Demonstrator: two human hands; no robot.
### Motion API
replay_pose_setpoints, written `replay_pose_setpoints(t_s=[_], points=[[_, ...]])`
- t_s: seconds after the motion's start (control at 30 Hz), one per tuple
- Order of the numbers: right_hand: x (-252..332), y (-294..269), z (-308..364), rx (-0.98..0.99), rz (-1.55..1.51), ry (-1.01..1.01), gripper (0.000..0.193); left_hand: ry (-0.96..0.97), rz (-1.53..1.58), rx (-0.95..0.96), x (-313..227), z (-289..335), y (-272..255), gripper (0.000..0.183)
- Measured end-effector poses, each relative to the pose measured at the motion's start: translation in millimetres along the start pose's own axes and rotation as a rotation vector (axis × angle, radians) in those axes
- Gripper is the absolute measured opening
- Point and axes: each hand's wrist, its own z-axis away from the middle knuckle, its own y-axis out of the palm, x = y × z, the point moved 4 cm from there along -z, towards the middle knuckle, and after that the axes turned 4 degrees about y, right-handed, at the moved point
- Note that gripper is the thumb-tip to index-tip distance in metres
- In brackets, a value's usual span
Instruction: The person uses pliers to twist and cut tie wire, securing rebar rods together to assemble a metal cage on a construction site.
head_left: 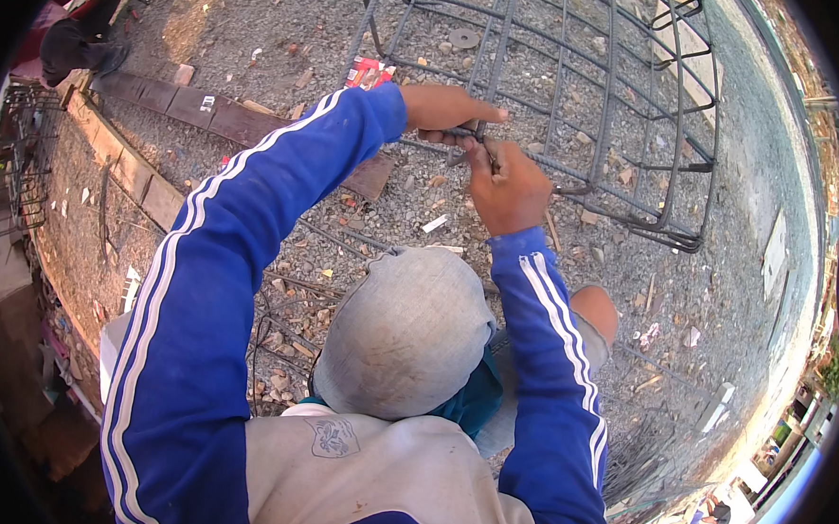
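A cage of dark steel reinforcing bars [604, 91] lies on the gravel ahead of me, toward the right. My left hand [444, 110] is closed round a steel bar at the cage's near left part, with one finger stretched out over it to the right. Just below and to the right, my right hand [511, 186] is closed, thumb and fingers pinched together close to the same joint. What it grips is too small to make out. The two hands almost touch. Part of the joint is hidden behind the fingers.
My bent knee [406, 332] is below the hands. Long wooden planks [200, 108] lie on the left, beside a red packet [368, 72]. A round disc [463, 38] lies under the cage. Another person's dark shoe [108, 56] shows at upper left. Loose wires lie near my knee.
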Motion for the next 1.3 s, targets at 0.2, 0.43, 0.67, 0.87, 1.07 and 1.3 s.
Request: replay_pose_setpoints(t_s=[0.2, 0.43, 0.67, 0.87, 1.07, 1.3], points=[[10.0, 11.2, 26.1, -0.119, -0.227, 0.284, 0.017, 0.025, 0.322, 0.072, 14.6, -0.4, -2.8, 0.035], [6.2, 27.7, 45.3, 0.048, -0.416, 0.309, 0.016, 0.102, 0.137, 0.101, 5.2, -0.8, -0.5, 0.03], [27.8, 0.9, 6.8, 0.204, -0.399, 0.331, 0.018, 0.102, -0.071, 0.074, 7.0, 0.1, -0.5, 0.039], [-0.9, 19.6, 15.7, 0.092, -0.384, 0.488, 0.02, 0.232, -0.145, 0.002, 10.9, 3.9, -9.6, 0.062], [-15.7, 5.6, 37.6, 0.521, -1.191, 0.948, 0.029, 0.375, -0.367, -0.137, -6.7, -14.7, -0.5, 0.053], [-149.8, 55.0, 184.5, -0.469, -0.853, 1.726, 0.038, -0.021, 0.134, -0.258, 52.1, -14.3, -15.5, 0.05]])
